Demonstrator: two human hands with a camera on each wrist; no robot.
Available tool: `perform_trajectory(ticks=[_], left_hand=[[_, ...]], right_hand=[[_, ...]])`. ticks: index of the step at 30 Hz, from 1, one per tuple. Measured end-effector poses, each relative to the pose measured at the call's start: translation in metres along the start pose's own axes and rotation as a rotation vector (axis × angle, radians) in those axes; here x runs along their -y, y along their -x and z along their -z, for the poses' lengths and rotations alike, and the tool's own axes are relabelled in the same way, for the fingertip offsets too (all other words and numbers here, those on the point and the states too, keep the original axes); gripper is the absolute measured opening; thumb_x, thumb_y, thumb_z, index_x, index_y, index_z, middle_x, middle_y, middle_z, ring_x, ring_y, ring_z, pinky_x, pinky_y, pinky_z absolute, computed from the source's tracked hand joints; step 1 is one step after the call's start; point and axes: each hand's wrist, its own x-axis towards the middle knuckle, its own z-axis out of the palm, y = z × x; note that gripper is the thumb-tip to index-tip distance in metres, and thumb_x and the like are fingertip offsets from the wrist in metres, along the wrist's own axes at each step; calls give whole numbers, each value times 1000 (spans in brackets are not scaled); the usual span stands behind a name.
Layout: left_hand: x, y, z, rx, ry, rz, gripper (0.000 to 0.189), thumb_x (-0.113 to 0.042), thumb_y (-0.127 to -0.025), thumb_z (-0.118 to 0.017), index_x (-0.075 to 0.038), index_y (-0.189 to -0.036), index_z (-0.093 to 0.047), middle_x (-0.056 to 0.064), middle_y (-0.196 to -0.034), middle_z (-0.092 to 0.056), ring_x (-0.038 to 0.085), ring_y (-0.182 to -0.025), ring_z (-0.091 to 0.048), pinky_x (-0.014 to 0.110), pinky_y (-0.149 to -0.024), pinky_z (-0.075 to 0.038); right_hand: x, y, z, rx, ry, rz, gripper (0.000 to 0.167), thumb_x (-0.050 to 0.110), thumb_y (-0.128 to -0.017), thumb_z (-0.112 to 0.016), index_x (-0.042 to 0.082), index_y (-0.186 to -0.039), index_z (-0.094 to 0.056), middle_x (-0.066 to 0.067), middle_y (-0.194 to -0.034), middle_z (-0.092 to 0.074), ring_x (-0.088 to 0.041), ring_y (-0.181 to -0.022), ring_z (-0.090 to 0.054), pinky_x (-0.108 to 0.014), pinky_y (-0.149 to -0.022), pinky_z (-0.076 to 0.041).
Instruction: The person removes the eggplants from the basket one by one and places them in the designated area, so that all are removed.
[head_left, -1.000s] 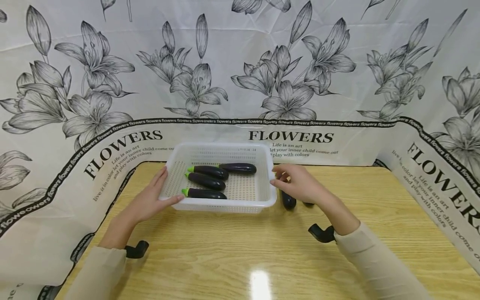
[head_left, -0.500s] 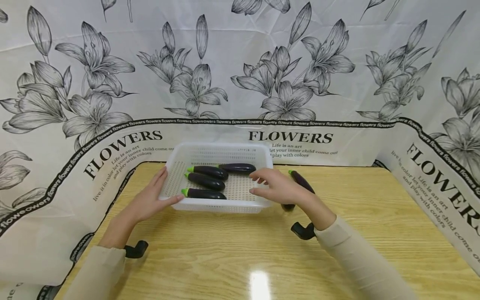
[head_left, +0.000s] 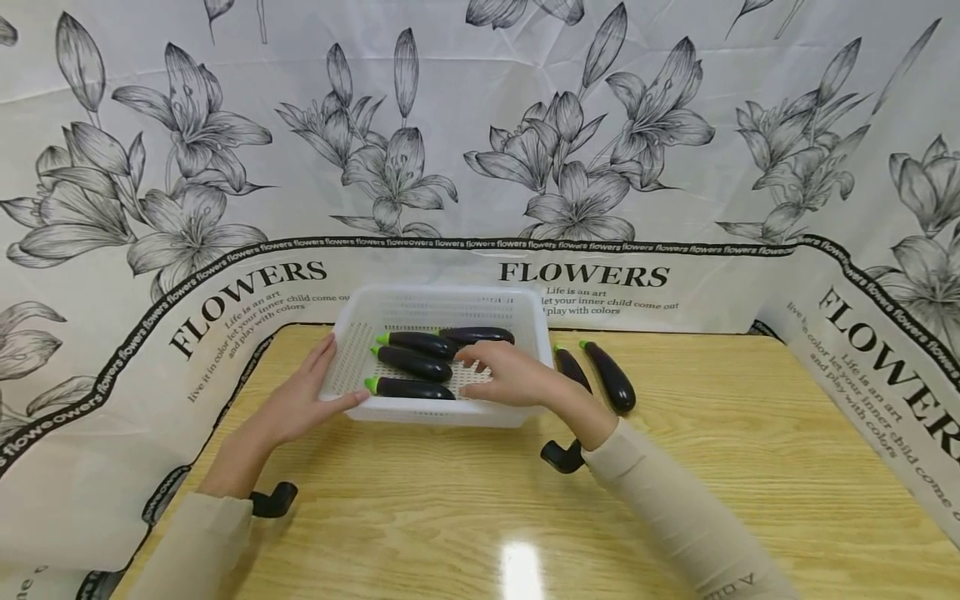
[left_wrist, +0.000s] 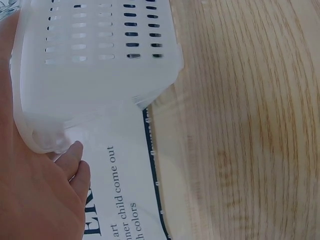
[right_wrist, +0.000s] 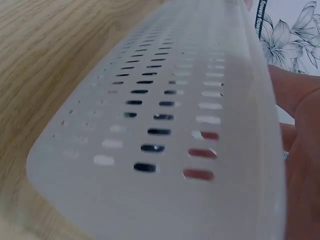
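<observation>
A white perforated plastic basket holds several dark purple eggplants with green stem ends. My left hand grips its left front corner, thumb on the front rim and fingers along the left side; the left wrist view shows fingertips curled under the rim. Over the basket's right half is my right hand, its fingers bent loosely and holding nothing, close to the eggplants. From the right wrist, the slotted basket wall covers much of that hand.
Two more eggplants lie on the wooden table, right of the basket: one eggplant in full view, the other eggplant partly behind the right forearm. A flower-print cloth stands behind the table and along its sides.
My right hand has moved left from the basket's right rim to over its inside, bringing the two eggplants on the table more into view. The left hand and basket have stayed put.
</observation>
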Motion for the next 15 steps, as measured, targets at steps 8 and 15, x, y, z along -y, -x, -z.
perform_trajectory(ticks=[8, 15], left_hand=[[0, 0, 1, 3, -5, 5, 110, -67, -94, -60, -7, -165, -1, 14, -172, 3, 54, -148, -24, 72, -111, -30], [-1, -1, 0, 4, -11, 9, 110, -68, -94, -59, -8, -165, -1, 13, -172, 4, 54, -148, -23, 72, -112, -30]], right_hand=[[3, -25, -12, 53, -22, 34, 50, 19, -98, -69, -3, -141, -57, -19, -137, -62, -35, -119, -63, -41, -97, -54], [6, -47, -21, 87, -17, 97, 38, 14, -98, -68, -3, -132, -66, -17, -130, -67, -32, -114, -66, -35, -95, -56]])
